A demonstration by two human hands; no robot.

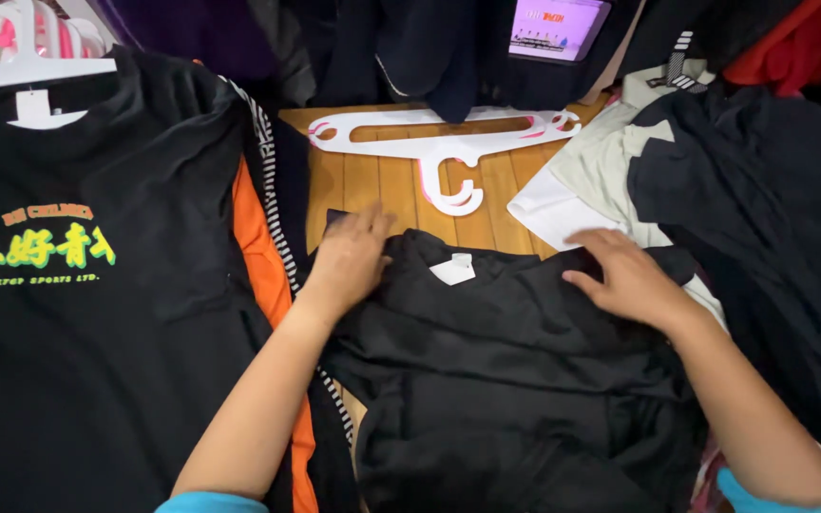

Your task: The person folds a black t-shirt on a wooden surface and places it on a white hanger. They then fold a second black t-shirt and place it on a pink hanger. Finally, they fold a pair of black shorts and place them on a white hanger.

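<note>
Both my hands lie flat on the crumpled black cotton shirt (pixel 515 380) that is spread in front of me on the wooden slatted table (pixel 382 180). My left hand (pixel 352 255) rests with open, stretched fingers on the left shoulder part of this shirt, just beside its collar. My right hand (pixel 624 275) is also open, palm down, on the right shoulder part. Neither hand grips anything; they only press on the cloth.

The collar, with its small white label (pixel 454 269), lies between my two hands and points away from me. So the long axis of the shirt runs from the collar toward my body, and the two shoulders go out sideways under my palms.

Beyond the collar, further from me, a white plastic hanger with pink edges (pixel 444 142) lies on the bare wood. Its long bar runs left to right, parallel to the shoulders, and its hook points toward the collar. It is apart from the shirt, not touching it. My left hand seems a little nearer to the hook than my right hand.

On my left lies a black T-shirt with a yellow and green print (pixel 68 313).
</note>
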